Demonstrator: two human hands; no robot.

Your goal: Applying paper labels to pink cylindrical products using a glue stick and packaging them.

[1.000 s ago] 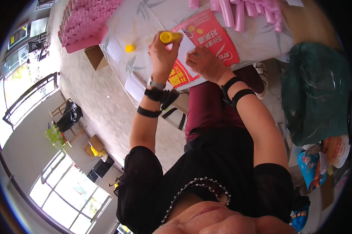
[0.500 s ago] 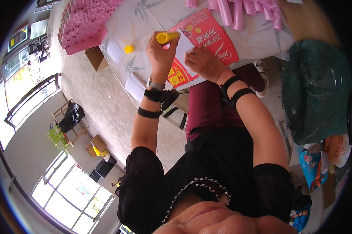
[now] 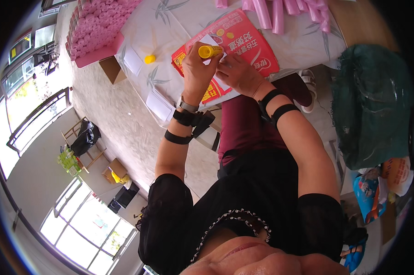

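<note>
The tube (image 3: 209,51) is yellow, the tablecloth (image 3: 188,20) leaf-patterned white.

1. Left hand (image 3: 198,69): one; right hand (image 3: 240,76): one.
2. Yellow tube (image 3: 209,51): one.
3. Yellow cap (image 3: 149,59): one.
4. Wristwatch (image 3: 187,106): one.
5. Black forearm straps (image 3: 177,138): four.
6. Dark green sack (image 3: 372,110): one.
7. Pink rolls (image 3: 106,27): beyond my count.

Left hand and yellow tube shifted across the red sheet.
Half a second ago the left hand (image 3: 197,69), gripping the yellow tube (image 3: 210,51), covered the red sheet's (image 3: 257,50) left corner; now it is farther in toward the sheet's middle, just beside the right hand (image 3: 242,77). That left corner has come into view, while more of the white paper (image 3: 208,40) on the sheet is hidden.
</note>
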